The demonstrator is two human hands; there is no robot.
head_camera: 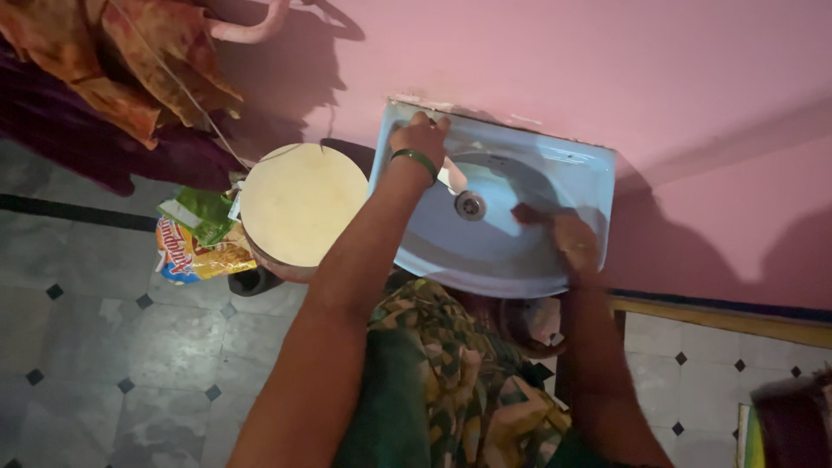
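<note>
A pale blue wall-mounted washbasin [572, 173] hangs on a pink wall, with a metal drain [470, 204] in its bowl. My left hand [420, 137], with a green bangle at the wrist, rests on the basin's back left rim; what it grips is hidden. My right hand [572, 241] is inside the bowl at the right, fingers pressed on a dark reddish scrub pad [530, 214] against the basin's surface. A small white object [451, 175] lies in the bowl beside the left wrist.
A round cream-coloured lid or stool top [299, 204] stands left of the basin. Colourful snack packets [195, 238] lie beside it on the grey tiled floor [113, 347]. Patterned cloth [113, 61] hangs at the upper left.
</note>
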